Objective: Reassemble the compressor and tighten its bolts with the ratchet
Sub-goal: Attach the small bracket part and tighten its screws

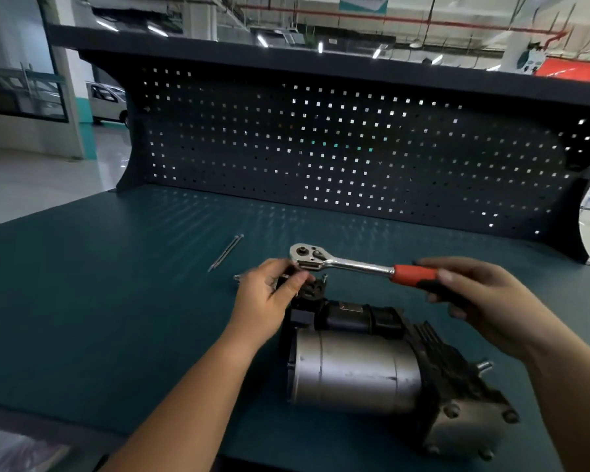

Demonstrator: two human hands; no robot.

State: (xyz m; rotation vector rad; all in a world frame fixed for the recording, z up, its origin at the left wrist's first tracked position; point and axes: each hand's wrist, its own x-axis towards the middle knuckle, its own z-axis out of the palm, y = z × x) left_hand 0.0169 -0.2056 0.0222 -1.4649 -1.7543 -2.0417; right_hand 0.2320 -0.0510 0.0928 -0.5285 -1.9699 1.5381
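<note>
Meanwhile, right hand (484, 301) grips ratchet (355, 266), left hand (266, 294) pinches compressor fitting (315, 289), long bolts (226, 252) behind.

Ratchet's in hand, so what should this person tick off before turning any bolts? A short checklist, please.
1. Ratchet held at its handle by the right hand: ok.
2. Socket fitted under the ratchet head: cannot tell, the underside is hidden.
3. Left hand holding the small black part at the compressor's far end: ok.
4. Long bolts fitted: not ok, two lie loose on the workbench.
5. Compressor lying on the workbench: ok.
</note>
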